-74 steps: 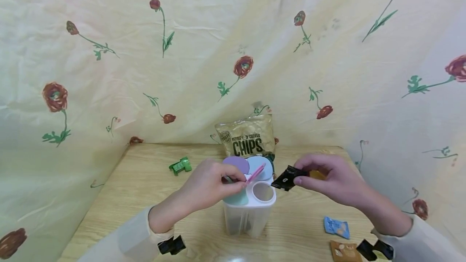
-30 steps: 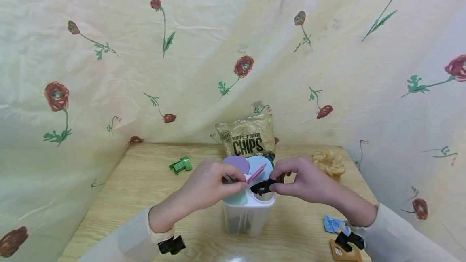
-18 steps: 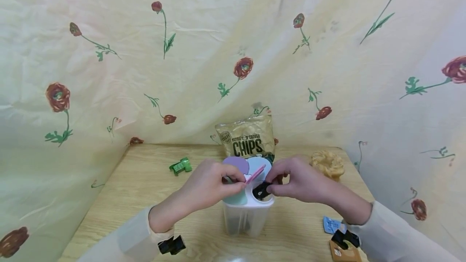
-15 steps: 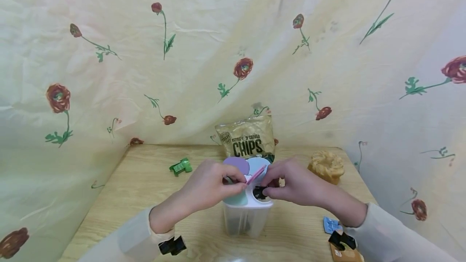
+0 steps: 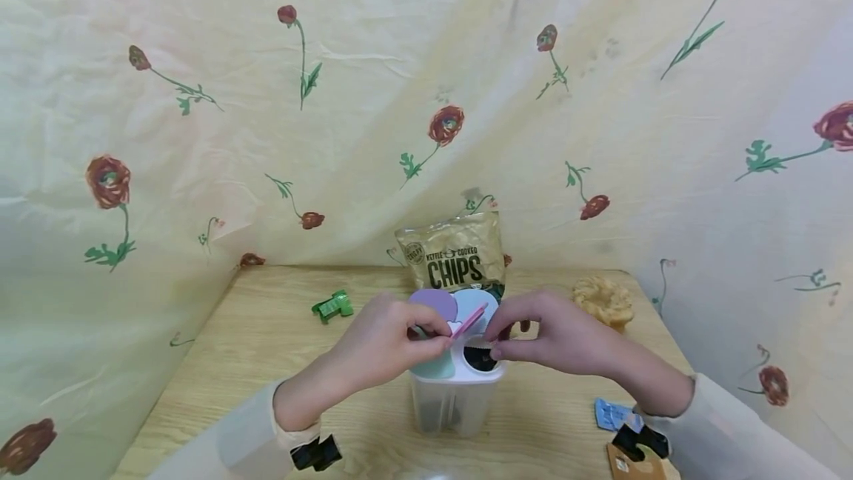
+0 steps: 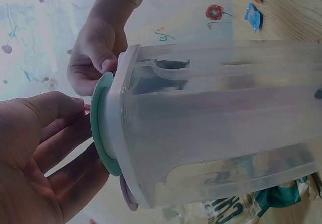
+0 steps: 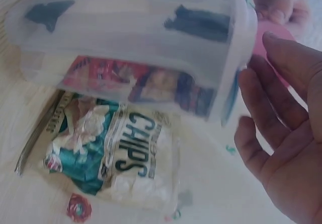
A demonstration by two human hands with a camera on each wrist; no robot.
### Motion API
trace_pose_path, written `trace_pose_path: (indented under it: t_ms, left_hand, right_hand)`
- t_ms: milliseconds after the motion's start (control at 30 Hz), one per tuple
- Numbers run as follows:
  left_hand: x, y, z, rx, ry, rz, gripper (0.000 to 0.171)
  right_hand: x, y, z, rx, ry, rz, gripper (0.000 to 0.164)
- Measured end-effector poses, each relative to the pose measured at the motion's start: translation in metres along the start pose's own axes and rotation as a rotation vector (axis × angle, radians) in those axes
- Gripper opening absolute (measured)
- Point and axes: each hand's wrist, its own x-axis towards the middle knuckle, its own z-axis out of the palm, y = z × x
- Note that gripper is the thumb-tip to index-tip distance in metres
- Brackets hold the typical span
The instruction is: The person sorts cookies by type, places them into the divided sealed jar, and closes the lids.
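Observation:
A clear container (image 5: 443,404) with a white top stands upright on the table. My left hand (image 5: 393,332) pinches its raised round pink lid (image 5: 472,319) by the edge, leaving one round opening uncovered. Inside that opening lies a black packet (image 5: 480,359), also visible through the wall as a dark packet (image 7: 201,23) in the right wrist view. At the opening's right rim is my right hand (image 5: 553,332), thumb and fingers apart with nothing held between them. Purple (image 5: 432,302), light blue (image 5: 481,301) and mint (image 5: 436,367) lids cover the other openings.
A chips bag (image 5: 456,250) stands behind the container. A green wrapped packet (image 5: 332,306) lies at left, a ring-shaped pastry (image 5: 603,301) at right. Blue (image 5: 614,413) and orange-brown (image 5: 629,463) packets lie near right. Red packaging (image 7: 108,75) shows inside the container.
My right hand brought the black packet left from beside the container into the uncovered opening and let it go, then drew slightly back right. My left hand stays on the pink lid.

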Motion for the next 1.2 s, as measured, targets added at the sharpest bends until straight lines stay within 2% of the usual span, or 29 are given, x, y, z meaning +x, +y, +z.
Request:
trace_pose_path:
  t_ms: [200, 333, 500, 733, 867, 1033, 1200]
  left_hand:
    - [0.0, 0.001, 0.0, 0.011, -0.002, -0.015, 0.004]
    - [-0.001, 0.0, 0.0, 0.013, 0.004, -0.007, 0.004]
    - [-0.002, -0.002, -0.001, 0.011, 0.013, 0.001, 0.004]
    - [0.0, -0.002, 0.002, 0.005, 0.008, 0.011, 0.004]
    - [0.0, -0.002, 0.002, 0.0, 0.009, 0.014, 0.004]
    - [0.001, -0.001, 0.002, 0.012, 0.016, 0.01, 0.006]
    - [0.001, -0.002, 0.003, 0.022, 0.022, 0.013, 0.005]
  right_hand:
    - [-0.02, 0.007, -0.01, -0.008, 0.048, -0.016, 0.017]
    - [-0.028, 0.01, -0.008, 0.018, 0.07, -0.051, 0.024]
    - [-0.021, 0.007, 0.001, 0.087, 0.046, -0.076, 0.023]
    - [-0.011, 0.006, 0.01, 0.007, -0.001, -0.118, 0.018]
    - [-0.012, 0.007, 0.009, 0.011, -0.016, -0.106, 0.017]
    - [-0.023, 0.012, 0.0, 0.043, 0.033, -0.063, 0.02]
    - [-0.046, 0.025, -0.007, 0.031, 0.116, -0.035, 0.029]
